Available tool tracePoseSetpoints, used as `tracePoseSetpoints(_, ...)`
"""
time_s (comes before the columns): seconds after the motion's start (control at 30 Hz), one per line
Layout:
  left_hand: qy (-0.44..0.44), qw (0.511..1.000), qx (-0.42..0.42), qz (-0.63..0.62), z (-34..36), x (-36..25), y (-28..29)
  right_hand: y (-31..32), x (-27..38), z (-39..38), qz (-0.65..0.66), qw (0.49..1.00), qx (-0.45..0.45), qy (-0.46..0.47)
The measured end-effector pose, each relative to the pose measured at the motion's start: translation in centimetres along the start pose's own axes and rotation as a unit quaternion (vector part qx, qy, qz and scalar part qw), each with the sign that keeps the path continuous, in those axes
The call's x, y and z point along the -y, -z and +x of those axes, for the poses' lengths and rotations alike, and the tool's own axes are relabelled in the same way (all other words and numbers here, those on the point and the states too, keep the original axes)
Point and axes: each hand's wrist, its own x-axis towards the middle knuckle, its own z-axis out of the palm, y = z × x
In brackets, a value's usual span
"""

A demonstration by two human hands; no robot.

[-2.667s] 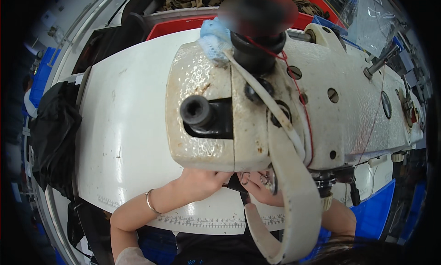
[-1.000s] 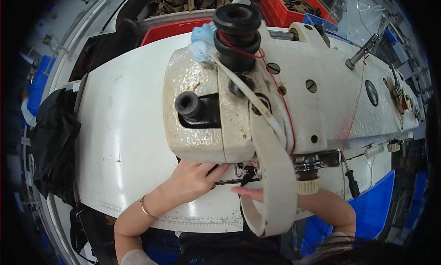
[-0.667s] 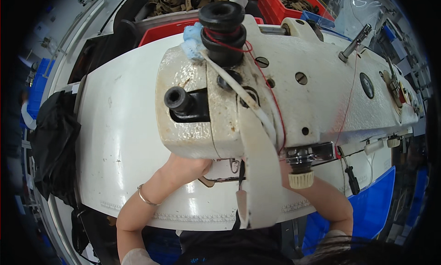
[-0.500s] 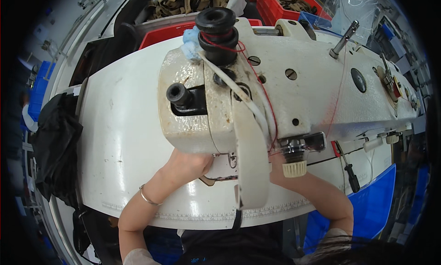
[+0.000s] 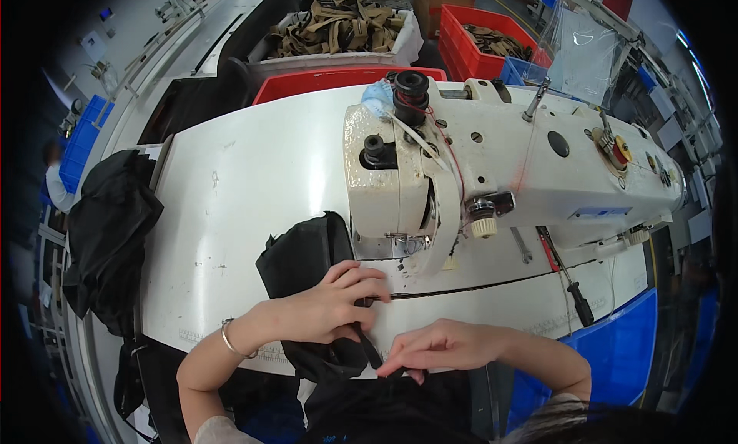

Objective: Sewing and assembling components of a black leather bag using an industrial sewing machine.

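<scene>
A black fabric piece (image 5: 306, 258) lies on the white sewing table, left of the needle area of the white sewing machine (image 5: 530, 163), and hangs over the front edge. My left hand (image 5: 338, 304), with a bracelet at its wrist, rests on this piece; its fingers are curled and closed on the cloth. From under those fingers a narrow black strip (image 5: 370, 350) runs toward the front edge. Near the strip's lower end, my right hand (image 5: 446, 345) is closed in a pinch on black material. The fingertips partly hide what is pinched.
A screwdriver (image 5: 578, 302) and a wrench (image 5: 522, 246) lie right of the needle area. A black cloth bundle (image 5: 115, 236) hangs at the table's left edge. Blue bin (image 5: 615, 352) at front right; behind stand a white-lined container (image 5: 338, 58) of tan straps and a red crate (image 5: 453, 48).
Both hands have come out from behind the machine head toward the table's front edge. The black fabric piece now shows left of the needle. My view has shifted back, showing more table.
</scene>
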Motion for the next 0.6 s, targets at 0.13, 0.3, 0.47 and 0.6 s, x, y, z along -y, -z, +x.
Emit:
tracePoseSetpoints(0.13,0.063,0.962,-0.089,0.248,-1.0,-0.5,1.8,-1.2,-0.3,1.5,0.039,0.959,-0.278,-0.036)
tracePoseSetpoints(0.3,0.09,0.793,-0.269,0.538,-1.4,-2.9,-0.7,0.6,-0.6,5.3,-0.126,0.915,-0.384,0.002)
tracePoseSetpoints(0.47,0.316,0.902,-0.211,0.203,-2.8,-3.4,-5.1,1.5,-3.5,7.3,-0.085,0.903,-0.411,0.094)
tracePoseSetpoints(0.6,0.243,0.899,-0.301,0.204,-0.7,-3.6,-0.8,0.6,-3.1,6.6,-0.067,0.909,-0.385,0.147)
